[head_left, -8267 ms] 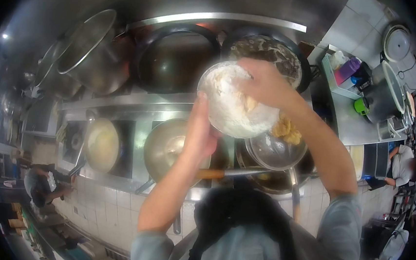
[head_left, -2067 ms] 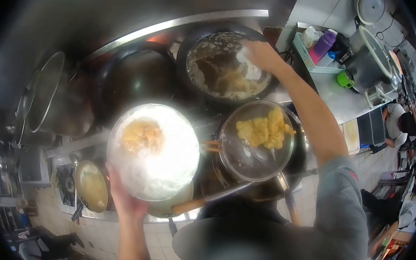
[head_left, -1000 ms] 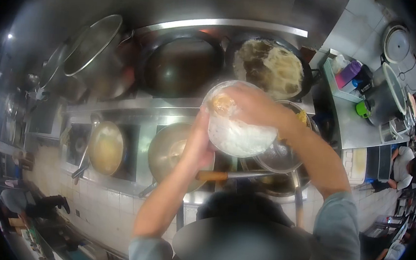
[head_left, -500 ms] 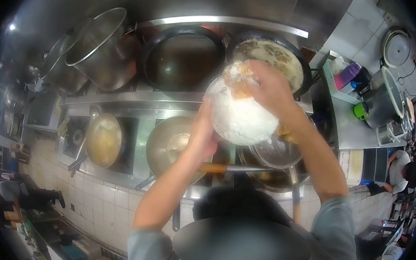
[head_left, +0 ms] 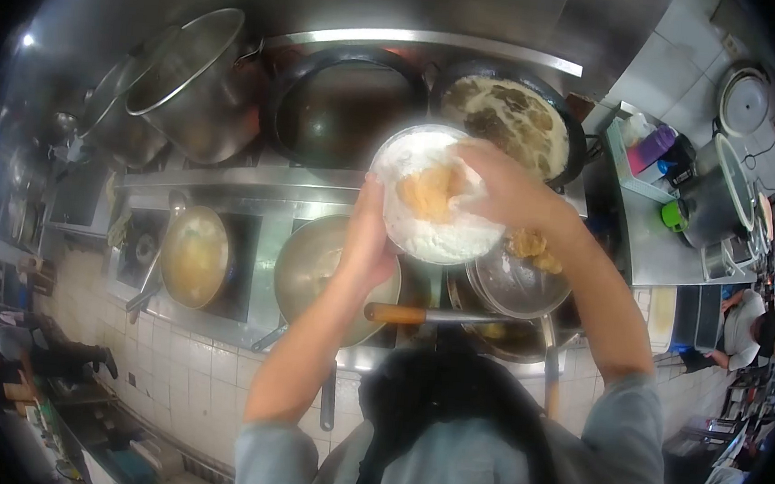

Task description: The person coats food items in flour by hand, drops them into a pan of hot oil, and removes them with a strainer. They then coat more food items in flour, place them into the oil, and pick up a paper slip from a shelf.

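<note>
The left hand (head_left: 368, 240) is clamped on the near wall of a bowl (head_left: 432, 256) of flour (head_left: 412, 157), held in the air above the stove's (head_left: 254, 197) front right burners. The right hand (head_left: 510, 192) reaches into the bowl, fingers on an orange piece of food (head_left: 428, 191); whether they grip it cannot be told. The bowl tilts, so flour could spill onto the strainer (head_left: 516, 288) below, and the bubbling wok (head_left: 506, 124) at the back right corner could splash.
</note>
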{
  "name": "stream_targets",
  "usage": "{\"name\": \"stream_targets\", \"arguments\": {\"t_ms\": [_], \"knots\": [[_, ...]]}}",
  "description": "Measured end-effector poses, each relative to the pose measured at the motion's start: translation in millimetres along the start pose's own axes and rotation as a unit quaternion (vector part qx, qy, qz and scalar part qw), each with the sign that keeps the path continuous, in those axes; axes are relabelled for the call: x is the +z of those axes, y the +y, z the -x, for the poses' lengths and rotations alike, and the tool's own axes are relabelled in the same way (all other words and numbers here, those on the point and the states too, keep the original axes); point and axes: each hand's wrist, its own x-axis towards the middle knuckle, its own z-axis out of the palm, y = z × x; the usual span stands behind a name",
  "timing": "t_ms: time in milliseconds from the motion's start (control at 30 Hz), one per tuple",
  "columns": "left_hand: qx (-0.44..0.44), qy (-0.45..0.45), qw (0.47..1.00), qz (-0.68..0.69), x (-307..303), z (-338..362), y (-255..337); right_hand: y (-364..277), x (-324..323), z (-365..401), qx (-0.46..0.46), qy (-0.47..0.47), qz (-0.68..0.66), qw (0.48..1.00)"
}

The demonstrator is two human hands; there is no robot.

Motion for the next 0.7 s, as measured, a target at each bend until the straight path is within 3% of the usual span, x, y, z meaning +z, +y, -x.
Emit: {"name": "stream_targets", "arguments": {"t_ms": [67,167,300,400,467,500,600,700], "knots": [[-0.014,0.002,0.999,-0.030,3,3,2,-2,4,-10,0.071,-0.040,-0.063,0.995],[-0.042,0.006,0.998,-0.056,6,-4,-7,6,41,-15,0.053,0.004,-0.062,0.997],[-0.063,-0.014,0.998,-0.016,2,-10,-21,4,47,-23,0.055,-0.032,-0.060,0.996],[-0.054,-0.018,0.998,-0.022,3,-11,-19,-1,37,-22,0.076,-0.003,0.051,0.996],[-0.050,-0.006,0.999,-0.020,10,-12,-10,4,34,-24,0.040,0.085,0.084,0.992],[-0.043,0.005,0.999,-0.021,12,-14,-5,3,31,-23,-0.012,0.057,0.058,0.997],[-0.019,0.000,1.000,-0.001,4,-23,-1,-15,15,-16,-0.033,-0.007,-0.031,0.999],[-0.027,0.025,0.999,0.013,4,-14,9,-15,-1,-10,-0.001,-0.002,0.024,1.000]]}}
